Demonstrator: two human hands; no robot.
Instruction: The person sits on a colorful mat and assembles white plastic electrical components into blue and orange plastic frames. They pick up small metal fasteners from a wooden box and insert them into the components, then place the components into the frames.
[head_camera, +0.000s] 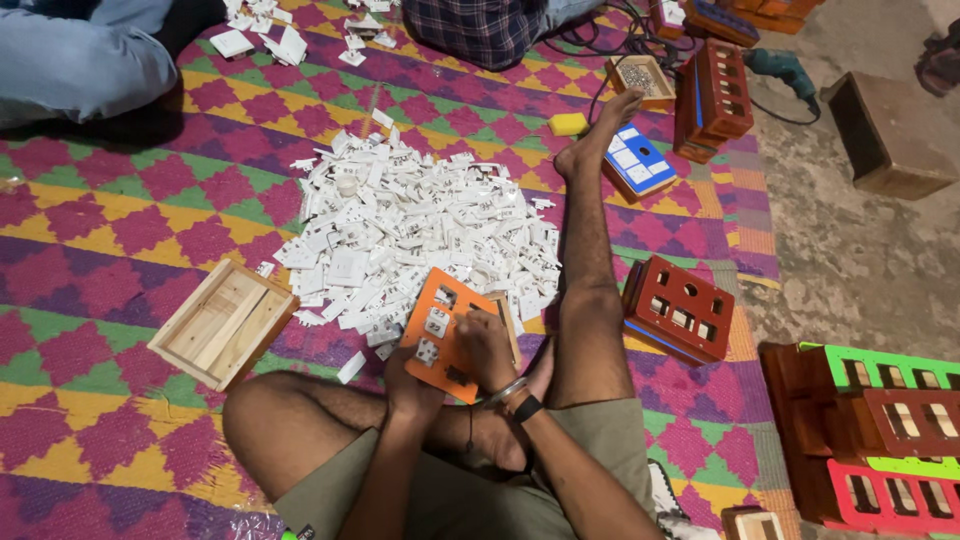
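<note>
The fingers of the right hand (487, 348) are pressing down on the face of an orange plate (449, 330), curled over one of its cut-out openings, where white switch pieces are already sitting. The left hand (410, 388) is gripping the plate's lower edge from beneath, its fingers clenched around it, so the plate is being held tilted above the person's crossed legs. A bangle and a dark wristband are circling the right wrist.

Just beyond the plate, a big heap of white switch parts (415, 235) is lying on the chequered mat (110, 250), near its middle. To the left of the heap, an open wooden box (224, 322) is resting on the mat. The person's right leg is stretching out past the heap, with a red box (680, 308) sitting beside the knee and a blue-faced box (638, 160) lying near the foot. More coloured boxes (880, 440) are stacking up at the mat's right edge. Other people are sitting at the far edge.
</note>
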